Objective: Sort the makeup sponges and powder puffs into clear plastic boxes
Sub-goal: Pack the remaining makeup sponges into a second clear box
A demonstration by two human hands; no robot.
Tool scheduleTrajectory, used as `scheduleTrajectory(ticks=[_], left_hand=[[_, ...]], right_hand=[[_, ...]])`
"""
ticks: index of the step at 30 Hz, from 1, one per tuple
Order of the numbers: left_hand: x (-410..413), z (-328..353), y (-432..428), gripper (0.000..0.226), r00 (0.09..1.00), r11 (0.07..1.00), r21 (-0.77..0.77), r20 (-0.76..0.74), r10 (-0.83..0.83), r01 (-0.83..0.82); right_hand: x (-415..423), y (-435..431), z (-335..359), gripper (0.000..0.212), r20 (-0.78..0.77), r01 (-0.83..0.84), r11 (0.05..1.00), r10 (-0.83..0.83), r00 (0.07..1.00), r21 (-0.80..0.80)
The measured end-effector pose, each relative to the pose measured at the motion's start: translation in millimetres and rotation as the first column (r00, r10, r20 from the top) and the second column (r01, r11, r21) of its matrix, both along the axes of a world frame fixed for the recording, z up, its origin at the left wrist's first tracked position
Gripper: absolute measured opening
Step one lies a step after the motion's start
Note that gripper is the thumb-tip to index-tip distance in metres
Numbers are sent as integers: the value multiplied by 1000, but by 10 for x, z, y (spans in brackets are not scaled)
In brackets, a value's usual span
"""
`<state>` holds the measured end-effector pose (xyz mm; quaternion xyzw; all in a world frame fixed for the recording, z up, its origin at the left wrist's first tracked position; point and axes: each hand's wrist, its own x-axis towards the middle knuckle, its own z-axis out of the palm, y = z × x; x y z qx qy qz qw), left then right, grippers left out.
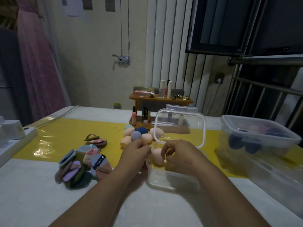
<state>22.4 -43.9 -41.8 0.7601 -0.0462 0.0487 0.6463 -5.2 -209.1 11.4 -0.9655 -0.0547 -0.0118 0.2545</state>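
While my right hand (178,154) pinches a peach sponge (157,157) inside the clear box (164,181), my left hand (136,153) curls against its rim; whether it grips, I cannot tell.

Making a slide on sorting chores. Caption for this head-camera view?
Right hand holds a peach sponge in the open box, left hand alongside; puffs wait.

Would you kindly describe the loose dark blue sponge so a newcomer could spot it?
Find the yellow strip across the table. Just left of the open clear box lies a sponge cluster; the dark blue sponge is its only navy piece, among paler ones.
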Motion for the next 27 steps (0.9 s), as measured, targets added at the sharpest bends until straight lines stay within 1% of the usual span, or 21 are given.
scheduleTrajectory(ticks=[2, 4, 8, 12, 16, 17, 18, 20, 22, 24, 27], left_hand=[[-10, 10, 3, 15, 1000, 1000, 8, 2, 0, 0], [-19, 16, 0, 15, 1000, 1000, 3, 2, -10, 10], [-27, 26, 5, 13, 1000, 1000, 14, 8, 1, -1], [-11, 24, 9, 16, 1000, 1000, 31, 9, 0, -1], [27, 5, 21, 12, 998, 999, 24, 34, 44, -45], [47, -2, 37, 8, 996, 995, 54, 58, 75, -78], [71, -16, 62, 6, 990, 985, 124, 86, 109, -119], [91, -36, 103, 18, 980, 925, 335, 139, 142, -181], [103, -49, 125, 29, 982, 868, 465, 150, 115, -173], [113, -67, 124, 33, 988, 847, 516, 137, 64, -126], [119, -87, 109, 33, 994, 824, 562, 112, 3, -66]], right_hand=[[3, -3, 28, 24, 21, -3, 1000, 3, 1000, -3], [8, -11, 37, 20, 48, 6, 1000, -7, 999, 19], [3, -72, 23, 26, 102, 41, 999, -45, 994, 35], [-37, -72, -14, 21, 118, 69, 997, -71, 990, 25], [-49, -44, -38, 32, 110, 79, 997, -77, 991, -13], [-43, -47, -41, 34, 105, 81, 997, -79, 991, -13], [-39, -50, -43, 36, 103, 83, 997, -82, 991, -9], [-36, -60, -45, 40, 106, 89, 996, -89, 990, 5], [-32, -64, -52, 43, 109, 90, 996, -91, 990, 15], [-35, -61, -54, 44, 111, 90, 996, -92, 990, 19], [-26, -64, -61, 43, 108, 93, 995, -96, 989, 32]])
